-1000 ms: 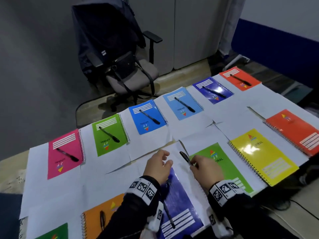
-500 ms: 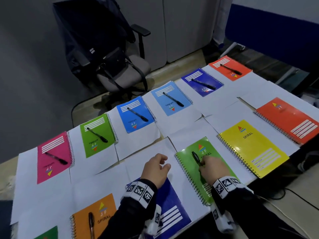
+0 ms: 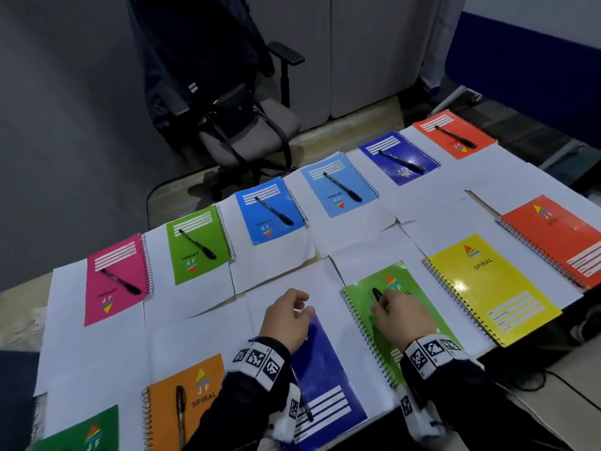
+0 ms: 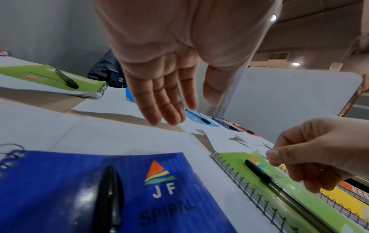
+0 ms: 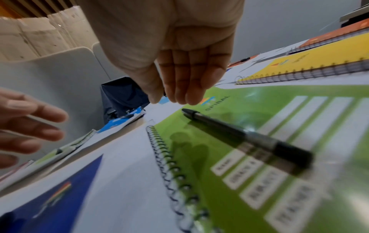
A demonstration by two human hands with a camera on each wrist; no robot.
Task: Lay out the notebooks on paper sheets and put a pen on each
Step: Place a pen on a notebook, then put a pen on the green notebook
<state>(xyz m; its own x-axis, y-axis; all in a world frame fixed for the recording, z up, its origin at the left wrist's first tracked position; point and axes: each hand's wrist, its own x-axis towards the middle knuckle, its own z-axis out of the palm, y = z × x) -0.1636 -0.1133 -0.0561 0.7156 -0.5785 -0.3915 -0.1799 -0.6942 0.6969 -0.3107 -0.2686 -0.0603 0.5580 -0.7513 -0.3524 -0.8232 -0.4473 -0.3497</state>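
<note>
Fingers [image 5: 189,88] of R hand [image 3: 401,315] just above pen [image 5: 245,137], seemingly apart, green notebook [image 5: 279,157]

Dim overhead light glares on glossy covers; wrist views blur and warp at edges.

The right hand [image 3: 401,315] covers most of the black pen [image 3: 377,293] in the head view; only its cap end shows. The left sleeve [image 3: 247,385] hides part of the dark blue notebook [image 3: 328,379]. The dark green notebook [image 3: 81,432] is cut off by the bottom edge. Small print on the yellow notebook [image 3: 491,288] is unreadable.
</note>
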